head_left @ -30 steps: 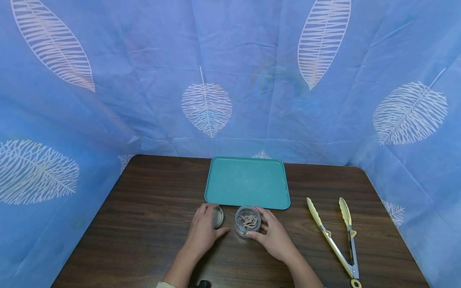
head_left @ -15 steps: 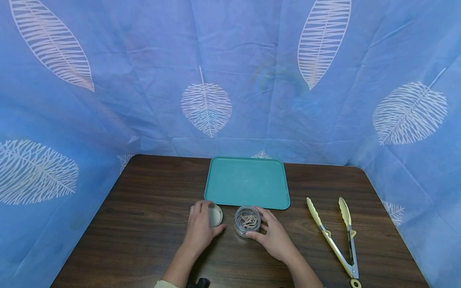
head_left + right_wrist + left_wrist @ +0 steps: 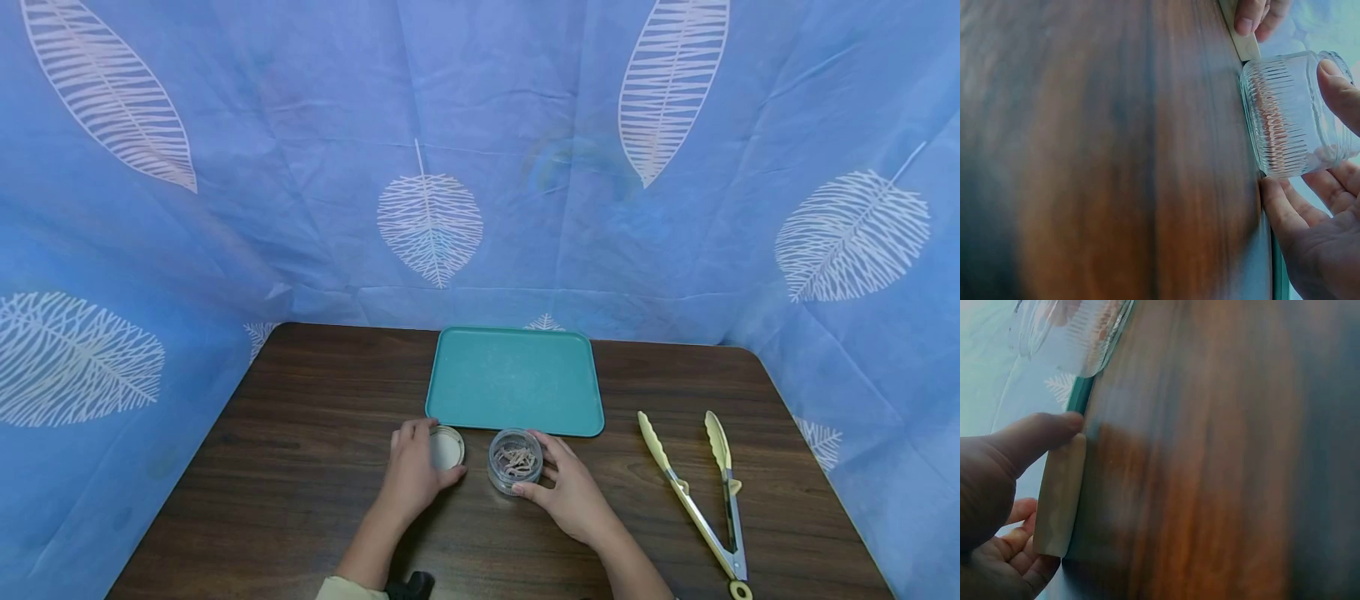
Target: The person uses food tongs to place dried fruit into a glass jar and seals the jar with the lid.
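Note:
A clear ribbed glass jar (image 3: 515, 463) stands upright without its lid on the table, near the tray's front edge. Small thin pale-brown pieces (image 3: 517, 461) lie inside it. My right hand (image 3: 572, 496) holds the jar from the right, thumb in front and fingers behind; the right wrist view shows the thumb against the jar's upper wall (image 3: 1291, 119). Left of the jar, a round lid (image 3: 448, 448) lies with its pale inside facing up. My left hand (image 3: 411, 471) holds this lid by its edge, thumb on the near side and fingers (image 3: 1019, 547) on the far side.
Behind the jar and lid lies a teal tray (image 3: 517, 379). Spread tongs (image 3: 701, 500) with pale yellow tips lie on the right of the dark wooden table (image 3: 285, 467). A blue leaf-patterned cloth (image 3: 525, 208) hangs around the table's back and sides.
My left hand has shifted slightly left, uncovering more of the lid, whose pale inside now shows more fully. The right hand and the jar have stayed in place.

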`<action>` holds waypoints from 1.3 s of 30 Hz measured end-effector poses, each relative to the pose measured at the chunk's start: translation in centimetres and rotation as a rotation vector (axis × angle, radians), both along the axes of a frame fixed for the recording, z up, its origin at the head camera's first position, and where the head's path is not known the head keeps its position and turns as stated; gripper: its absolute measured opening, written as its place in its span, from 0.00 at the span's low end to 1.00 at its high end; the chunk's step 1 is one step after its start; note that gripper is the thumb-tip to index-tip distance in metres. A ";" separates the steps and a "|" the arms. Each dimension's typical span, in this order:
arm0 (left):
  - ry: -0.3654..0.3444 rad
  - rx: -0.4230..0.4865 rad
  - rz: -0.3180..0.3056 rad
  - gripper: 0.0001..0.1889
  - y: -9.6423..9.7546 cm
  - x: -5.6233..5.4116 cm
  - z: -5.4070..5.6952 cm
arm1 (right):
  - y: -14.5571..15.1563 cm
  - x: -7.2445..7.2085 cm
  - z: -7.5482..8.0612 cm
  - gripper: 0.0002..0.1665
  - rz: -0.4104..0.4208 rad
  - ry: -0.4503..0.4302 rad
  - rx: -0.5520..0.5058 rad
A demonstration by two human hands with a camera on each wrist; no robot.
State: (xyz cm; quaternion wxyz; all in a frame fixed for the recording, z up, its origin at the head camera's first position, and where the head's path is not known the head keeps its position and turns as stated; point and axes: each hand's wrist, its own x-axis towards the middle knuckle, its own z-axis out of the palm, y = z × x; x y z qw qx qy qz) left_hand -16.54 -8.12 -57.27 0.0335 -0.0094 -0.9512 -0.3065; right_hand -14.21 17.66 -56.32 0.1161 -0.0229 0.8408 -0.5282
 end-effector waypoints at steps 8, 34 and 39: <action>-0.045 0.018 -0.013 0.46 -0.3 -0.3 0.2 | 0.0 0.0 -0.1 0.53 -0.010 -0.005 -0.007; -0.094 0.062 -0.046 0.53 -1.1 0.4 0.2 | 0.0 0.3 -0.3 0.57 -0.006 -0.042 -0.057; -0.127 0.079 -0.068 0.50 -1.4 0.5 0.5 | 0.1 0.3 -0.4 0.56 -0.006 -0.072 -0.098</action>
